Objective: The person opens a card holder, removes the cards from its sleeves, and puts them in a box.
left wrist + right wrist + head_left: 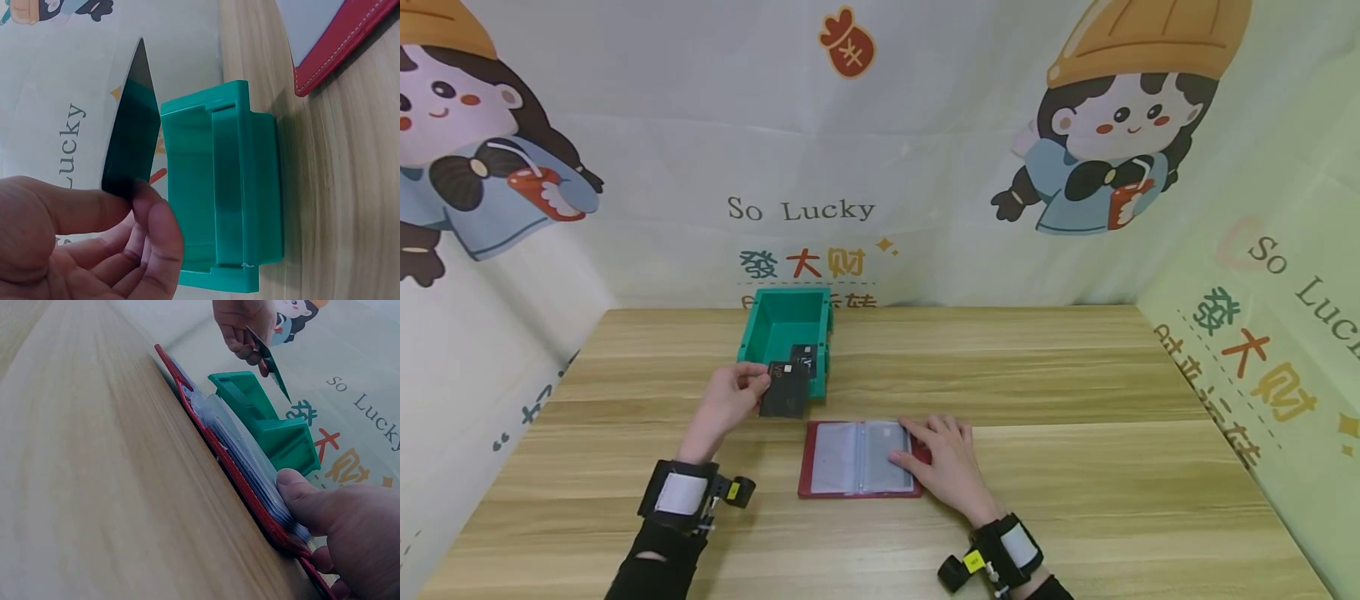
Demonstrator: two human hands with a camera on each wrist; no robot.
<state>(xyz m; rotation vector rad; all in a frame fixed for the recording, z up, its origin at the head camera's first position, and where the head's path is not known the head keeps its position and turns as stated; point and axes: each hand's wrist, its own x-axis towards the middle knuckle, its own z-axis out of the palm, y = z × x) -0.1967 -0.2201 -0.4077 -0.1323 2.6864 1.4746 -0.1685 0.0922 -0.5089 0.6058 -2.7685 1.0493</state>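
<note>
My left hand [739, 392] pinches a dark card [785, 393] between thumb and fingers, raised beside the front of a green bin [747, 337]. Behind it in the head view, another dark card [806, 357] overlaps the bin's interior. In the left wrist view, the pinched card [132, 125] is tilted, its face in shadow. A red card holder [806, 467] lies open on the table, its clear sleeves [880, 467] showing. My right hand [951, 467] rests on its right side, thumb and forefinger spread over the sleeves. The right wrist view shows the thumb [297, 487] pressing the layered pages.
The bin stands towards the back of the wood-grain table [1075, 467], just behind and left of the card holder. A printed cloth backdrop [940, 167] rises at the back and both sides. Each wrist wears a strapped camera, the left one [741, 492] protruding inward.
</note>
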